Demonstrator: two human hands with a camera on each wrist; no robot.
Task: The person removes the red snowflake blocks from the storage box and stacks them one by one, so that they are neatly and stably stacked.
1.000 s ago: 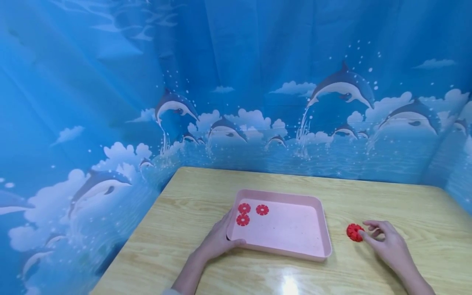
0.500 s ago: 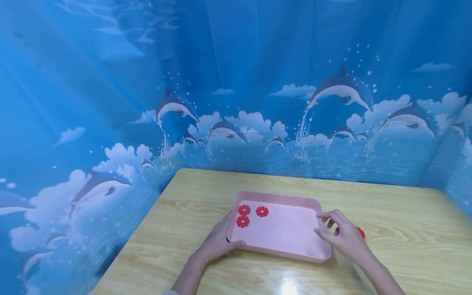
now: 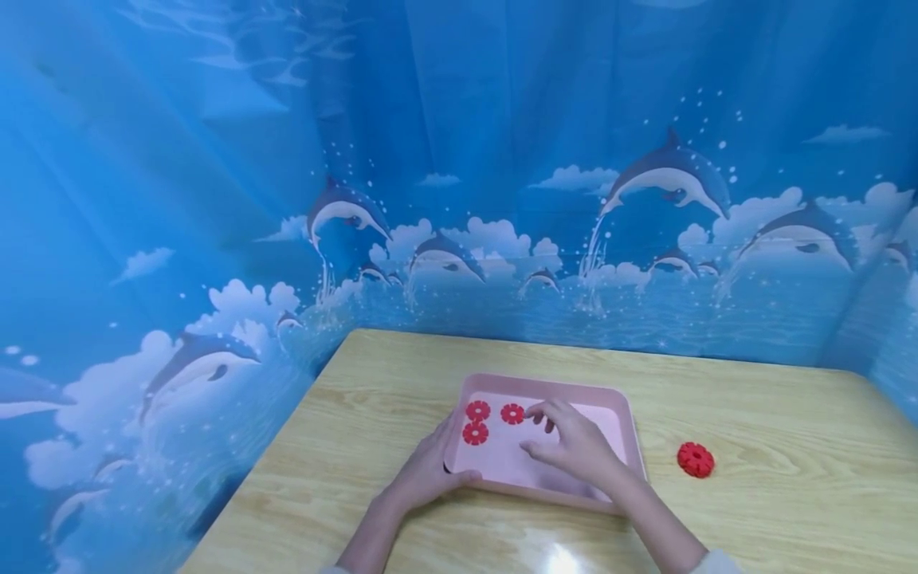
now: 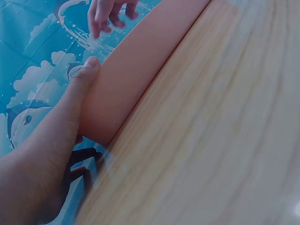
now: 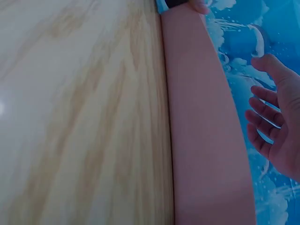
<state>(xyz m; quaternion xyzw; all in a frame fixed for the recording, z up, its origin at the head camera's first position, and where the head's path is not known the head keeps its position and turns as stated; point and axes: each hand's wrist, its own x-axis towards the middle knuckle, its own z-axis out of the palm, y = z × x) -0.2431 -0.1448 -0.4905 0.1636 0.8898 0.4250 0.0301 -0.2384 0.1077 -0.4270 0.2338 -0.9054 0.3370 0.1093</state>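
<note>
At the near edge, the person's left hand (image 3: 428,472) grips the near left corner of a shallow rectangular pink tray (image 3: 552,390), thumb along the near wall and fingers round the left end. The tray rests flat on a light wood-grained surface (image 3: 387,375).

To the right, well apart from the tray, a thick red notched round piece (image 3: 696,460) lies on the surface; it looks like several discs stacked, but their number cannot be told.

The right hand (image 3: 574,448) is over the tray, its thumb and fingers apart and loosely bent, with nothing visible between them.

Inside, towards the left end, lie three thin red discs with notched rims and centre holes, probably plastic. The near left disc (image 3: 475,434) and the far left disc (image 3: 478,410) form a short column; whether they touch is unclear. The third disc (image 3: 512,414) lies to their right, just beside the right hand's fingertips.

The work looks partway along: three discs are in the tray, while the thick piece outside it appears to be what is left.
</note>
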